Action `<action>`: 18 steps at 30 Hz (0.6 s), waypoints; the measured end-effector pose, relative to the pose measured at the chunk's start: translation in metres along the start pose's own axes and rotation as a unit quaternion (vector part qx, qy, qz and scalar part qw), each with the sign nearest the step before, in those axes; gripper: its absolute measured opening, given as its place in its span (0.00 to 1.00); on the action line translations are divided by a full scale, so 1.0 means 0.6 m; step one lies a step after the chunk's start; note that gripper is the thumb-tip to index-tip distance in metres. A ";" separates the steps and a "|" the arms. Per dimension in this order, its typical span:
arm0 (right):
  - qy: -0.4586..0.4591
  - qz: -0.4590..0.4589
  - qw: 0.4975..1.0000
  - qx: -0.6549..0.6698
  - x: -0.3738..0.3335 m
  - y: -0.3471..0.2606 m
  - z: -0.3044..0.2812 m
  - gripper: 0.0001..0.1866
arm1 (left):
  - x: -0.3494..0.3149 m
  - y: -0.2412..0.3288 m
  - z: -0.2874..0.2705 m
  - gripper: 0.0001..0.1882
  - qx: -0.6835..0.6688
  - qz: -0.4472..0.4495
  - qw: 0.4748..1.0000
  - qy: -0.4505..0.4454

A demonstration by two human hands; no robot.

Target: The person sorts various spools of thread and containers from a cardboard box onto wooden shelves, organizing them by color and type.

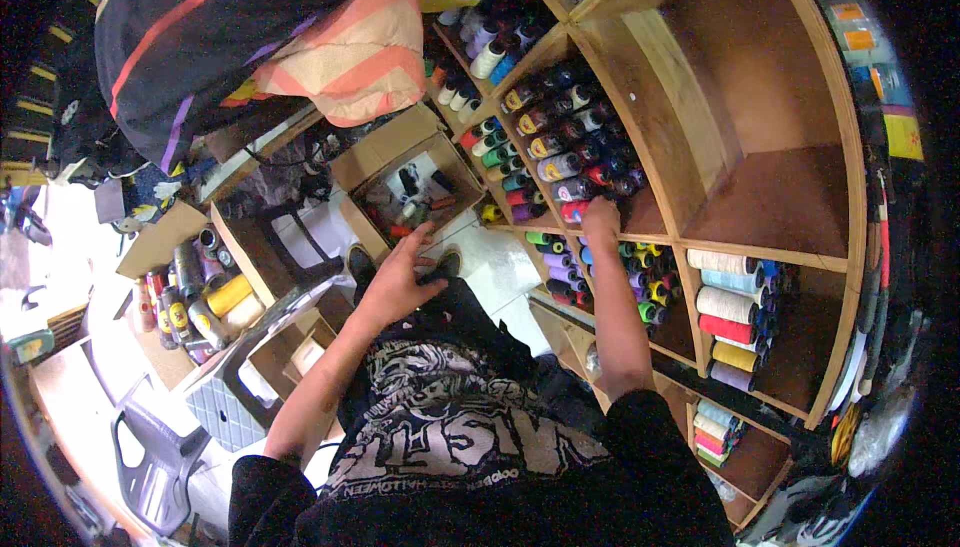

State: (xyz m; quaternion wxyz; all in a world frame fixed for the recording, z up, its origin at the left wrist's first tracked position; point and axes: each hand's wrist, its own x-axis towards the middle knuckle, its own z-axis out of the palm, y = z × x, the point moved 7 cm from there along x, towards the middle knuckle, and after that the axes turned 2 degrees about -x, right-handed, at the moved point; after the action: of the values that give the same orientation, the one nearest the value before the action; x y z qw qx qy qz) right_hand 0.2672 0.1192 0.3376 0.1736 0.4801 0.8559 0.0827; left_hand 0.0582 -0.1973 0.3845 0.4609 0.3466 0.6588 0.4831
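Note:
My right hand point(601, 221) reaches into a shelf compartment stacked with dark thread spools point(560, 165). Its fingers are curled closed at the end of the lowest row, beside a red thread spool point(574, 212); whatever they hold is hidden. Lower and to the left, my left hand point(402, 282) hovers with fingers apart and nothing in it. Just beyond its fingertips stands an open cardboard box point(448, 152) with several loose spools point(410, 212) at the bottom.
The wooden shelf point(690, 257) fills the right side, with colored spools point(730, 302) in other compartments. At left, a second cardboard box point(165, 347) holds large spools, near a grey chair point(155, 457). Dark and peach fabric point(350, 52) hangs at the top left.

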 end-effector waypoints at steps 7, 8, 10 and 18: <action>0.048 -0.007 0.998 0.043 -0.001 0.026 -0.044 0.10 | -0.013 -0.007 -0.035 0.37 0.036 -0.008 0.999 0.024; 0.064 -0.004 0.997 0.037 -0.003 0.037 -0.059 0.10 | -0.019 -0.003 -0.053 0.35 0.068 -0.009 0.997 0.035; 0.103 0.031 0.983 0.146 -0.009 0.069 -0.076 0.11 | -0.035 0.015 -0.097 0.27 0.099 0.002 0.992 0.079; -0.280 -0.021 0.797 0.535 -0.082 -0.185 -0.066 0.14 | -0.173 -0.041 -0.295 0.12 0.066 -0.041 0.946 0.315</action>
State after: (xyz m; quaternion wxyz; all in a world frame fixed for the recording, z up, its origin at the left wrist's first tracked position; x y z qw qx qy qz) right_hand 0.1880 0.0201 0.3506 0.1227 0.4811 0.6877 -0.5297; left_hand -0.0739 -0.3543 0.4087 0.2256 0.1796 0.8144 0.5036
